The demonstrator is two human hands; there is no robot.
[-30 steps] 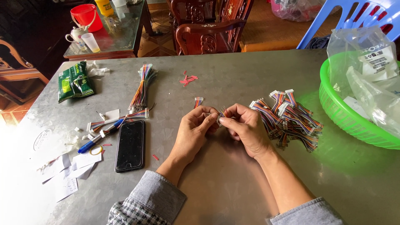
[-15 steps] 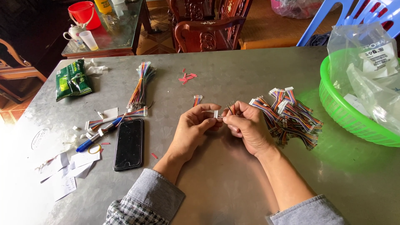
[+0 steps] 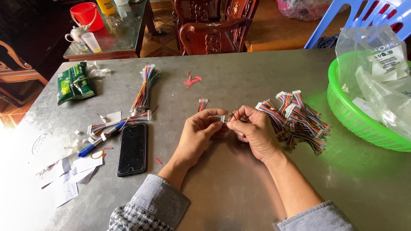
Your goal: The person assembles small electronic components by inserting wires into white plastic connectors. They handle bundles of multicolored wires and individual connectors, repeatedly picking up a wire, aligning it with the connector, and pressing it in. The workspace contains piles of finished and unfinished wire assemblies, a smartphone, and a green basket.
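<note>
While my left hand (image 3: 201,130) is pinching a small white connector (image 3: 223,119), my right hand's (image 3: 253,130) fingers are feeding its wires (image 3: 233,114). Finished harnesses (image 3: 297,119) are piling at three o'clock on the bench (image 3: 239,184); an unworked wire bundle (image 3: 144,92) is waiting at ten o'clock.

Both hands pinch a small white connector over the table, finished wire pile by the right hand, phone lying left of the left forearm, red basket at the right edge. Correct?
Not quite: the basket at the right edge is green, not red, as the head view shows. The rest holds: left hand and right hand pinch the white connector, wire pile by the right hand, phone left of the forearm.
</note>
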